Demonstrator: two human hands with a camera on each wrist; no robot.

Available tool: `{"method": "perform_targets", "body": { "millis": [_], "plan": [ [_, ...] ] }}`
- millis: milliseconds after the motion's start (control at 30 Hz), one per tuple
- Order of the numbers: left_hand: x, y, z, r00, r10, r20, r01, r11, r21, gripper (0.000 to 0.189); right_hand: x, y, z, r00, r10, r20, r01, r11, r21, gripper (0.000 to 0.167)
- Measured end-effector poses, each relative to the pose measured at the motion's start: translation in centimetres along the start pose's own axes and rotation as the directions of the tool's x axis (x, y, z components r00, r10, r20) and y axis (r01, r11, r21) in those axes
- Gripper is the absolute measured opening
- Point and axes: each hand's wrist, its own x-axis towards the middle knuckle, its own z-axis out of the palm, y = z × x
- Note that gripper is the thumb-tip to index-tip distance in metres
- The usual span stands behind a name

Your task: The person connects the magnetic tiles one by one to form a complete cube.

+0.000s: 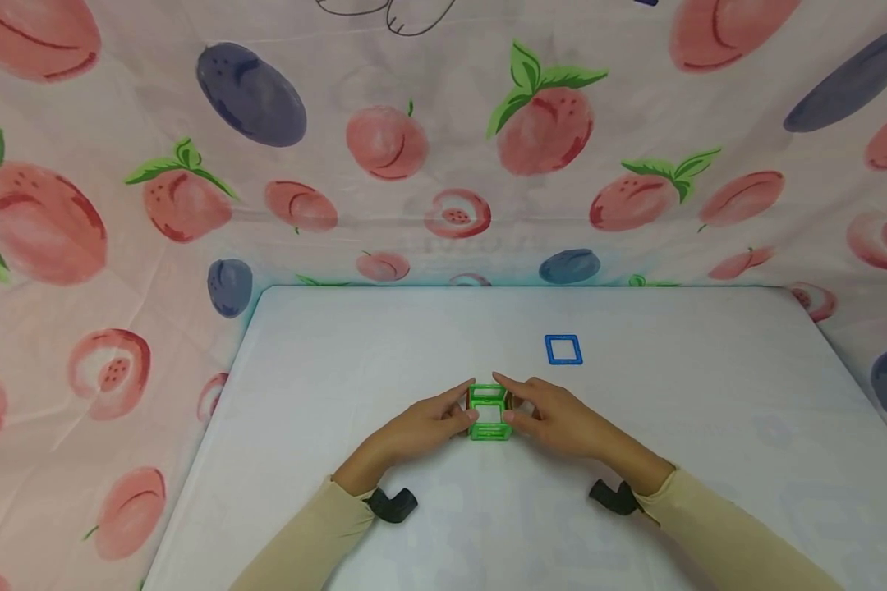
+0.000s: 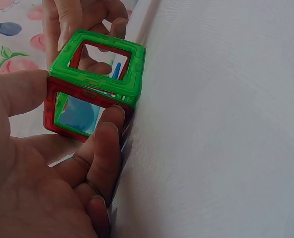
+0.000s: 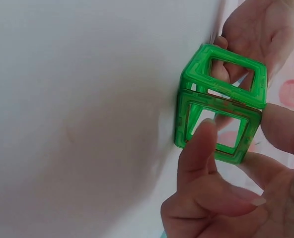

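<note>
A small cube point(image 1: 491, 431) of square magnetic tiles stands on the white table between my two hands. Its front and top tiles are green frames; the left wrist view shows a red tile point(image 2: 87, 92) on its left side. My left hand point(image 1: 420, 427) holds that side, thumb at the near edge and fingers along the face. From the right, my right hand point(image 1: 562, 417) holds the opposite side, where a green tile point(image 3: 219, 103) shows in the right wrist view. Its thumb is at the near edge and one finger lies across that tile's opening.
A single blue square tile point(image 1: 564, 361) lies flat on the white table point(image 1: 710, 394), behind and right of the cube. A fruit-printed cloth point(image 1: 325, 148) hangs behind the table and along its left side. Black wrist straps point(image 1: 393, 506) show at both sleeves.
</note>
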Motion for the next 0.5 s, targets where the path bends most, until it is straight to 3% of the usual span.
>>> {"method": "perform_targets", "body": {
  "millis": [167, 300, 500],
  "plan": [
    [0.0, -0.1, 0.0, 1.0, 0.021, 0.002, -0.021, 1.0, 0.007, 0.068, -0.2, 0.2, 0.0, 1.0, 0.022, -0.018, -0.021, 0.999, 0.047, 0.064],
    [0.0, -0.1, 0.0, 1.0, 0.021, -0.002, -0.021, 1.0, 0.016, 0.068, 0.0, 1.0, -0.6, 0.992, 0.076, -0.096, -0.068, 0.994, 0.083, 0.06],
    [0.1, -0.3, 0.1, 1.0, 0.02, -0.006, -0.02, 1.0, 0.01, 0.067, 0.3, 3.6, -2.7, 0.944, 0.168, -0.284, -0.176, 0.984, -0.004, 0.033]
  ]
}}
